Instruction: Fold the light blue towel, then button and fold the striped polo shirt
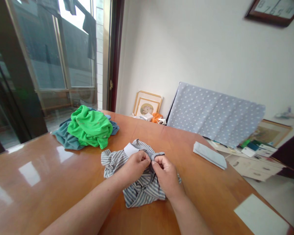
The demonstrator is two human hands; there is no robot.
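A grey-and-white striped shirt lies crumpled on the wooden table in front of me. Its collar area, with a white patch showing, points away from me. My left hand pinches the grey collar band of the shirt from the left. Close beside it, my right hand grips the same band between thumb and fingers, and a bit of grey fabric stands up above it. The fingertips of both hands nearly meet. What lies exactly between them is too small to make out.
A pile of clothes with a bright green garment on top sits at the table's far left. A folded light-grey cloth lies to the right, and a pale sheet near the right edge. Beyond the table stands a polka-dot cloth.
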